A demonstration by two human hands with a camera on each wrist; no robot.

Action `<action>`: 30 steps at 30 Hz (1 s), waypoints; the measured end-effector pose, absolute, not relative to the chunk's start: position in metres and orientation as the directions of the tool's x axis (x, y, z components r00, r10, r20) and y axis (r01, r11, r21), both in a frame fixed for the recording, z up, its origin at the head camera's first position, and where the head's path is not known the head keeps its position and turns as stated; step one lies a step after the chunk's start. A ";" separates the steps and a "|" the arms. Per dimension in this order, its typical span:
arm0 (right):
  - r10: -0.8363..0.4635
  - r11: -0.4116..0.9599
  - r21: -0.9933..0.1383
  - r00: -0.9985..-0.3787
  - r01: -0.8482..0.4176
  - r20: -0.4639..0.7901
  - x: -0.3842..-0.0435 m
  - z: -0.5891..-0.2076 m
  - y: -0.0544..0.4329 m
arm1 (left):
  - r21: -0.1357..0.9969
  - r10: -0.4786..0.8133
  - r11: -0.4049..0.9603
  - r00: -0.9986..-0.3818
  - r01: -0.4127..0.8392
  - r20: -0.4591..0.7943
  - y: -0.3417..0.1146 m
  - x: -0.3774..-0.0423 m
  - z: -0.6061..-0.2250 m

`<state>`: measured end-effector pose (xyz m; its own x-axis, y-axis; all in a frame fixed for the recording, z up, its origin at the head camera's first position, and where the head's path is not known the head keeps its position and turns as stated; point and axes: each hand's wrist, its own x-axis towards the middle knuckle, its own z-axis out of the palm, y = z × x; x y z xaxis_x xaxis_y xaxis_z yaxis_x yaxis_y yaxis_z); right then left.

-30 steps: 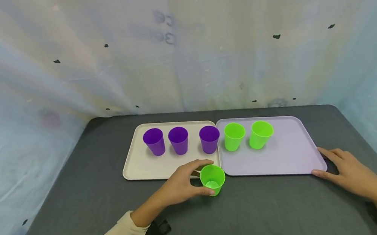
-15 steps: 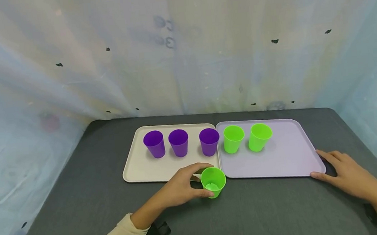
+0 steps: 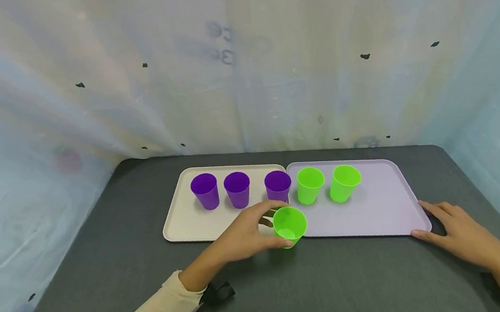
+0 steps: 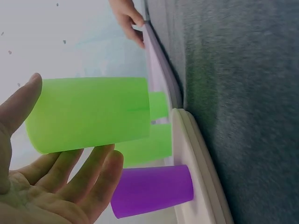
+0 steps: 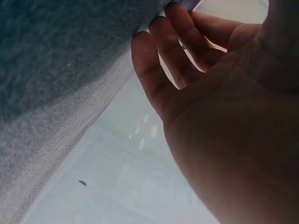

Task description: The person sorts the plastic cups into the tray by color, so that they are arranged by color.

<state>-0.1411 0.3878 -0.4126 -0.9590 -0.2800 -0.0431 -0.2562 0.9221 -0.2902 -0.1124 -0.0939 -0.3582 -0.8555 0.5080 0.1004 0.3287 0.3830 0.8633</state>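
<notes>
My left hand (image 3: 246, 234) holds a bright green cup (image 3: 291, 230) by its sides, thumb near and fingers far. The cup is upright, raised just in front of where two trays meet. In the left wrist view this green cup (image 4: 88, 112) hangs above the tray surface. Three purple cups (image 3: 237, 192) stand in a row on the cream tray (image 3: 184, 227). Two more green cups (image 3: 309, 188) stand on the lavender tray (image 3: 364, 218). My right hand (image 3: 462, 231) rests at the lavender tray's near right corner, thumb and fingers touching its edges; the right wrist view shows its fingers loosely bent.
The trays lie side by side on a dark grey cloth-covered table (image 3: 357, 281). A pale plastic sheet (image 3: 242, 76) hangs behind and at both sides. The right part of the lavender tray is bare, as is the cream tray's front strip.
The green cup in my left hand has risen and moved slightly right and away from me, toward the lavender tray. My right hand stays at the tray corner.
</notes>
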 end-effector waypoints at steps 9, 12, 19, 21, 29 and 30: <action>-0.291 0.920 -0.284 -0.956 -0.270 -0.036 -0.141 -0.413 0.388 | 0.864 0.492 0.383 -0.864 0.328 0.109 -0.082 -0.117 -0.353; -0.289 0.923 -0.275 -0.957 -0.268 -0.038 -0.141 -0.412 0.388 | 0.868 0.490 0.376 -0.865 0.326 0.113 -0.075 -0.121 -0.353; -0.290 0.925 -0.269 -0.956 -0.270 -0.036 -0.141 -0.411 0.389 | 0.876 0.505 0.346 -0.854 0.335 0.128 -0.053 -0.130 -0.354; -0.289 0.925 -0.271 -0.957 -0.268 -0.038 -0.141 -0.411 0.389 | 0.876 0.507 0.349 -0.853 0.333 0.122 -0.046 -0.132 -0.355; -0.278 0.926 -0.279 -0.959 -0.253 -0.055 -0.141 -0.411 0.388 | 0.883 0.514 0.348 -0.852 0.316 0.102 -0.019 -0.139 -0.355; -0.279 0.925 -0.282 -0.959 -0.253 -0.056 -0.140 -0.411 0.388 | 0.885 0.514 0.344 -0.852 0.313 0.101 -0.016 -0.140 -0.355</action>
<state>-0.1404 0.3881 -0.4107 -0.9587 -0.2788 -0.0564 -0.2525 0.9255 -0.2823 -0.1401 -0.0163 -0.3550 -0.8517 0.5142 0.1013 0.3131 0.3442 0.8851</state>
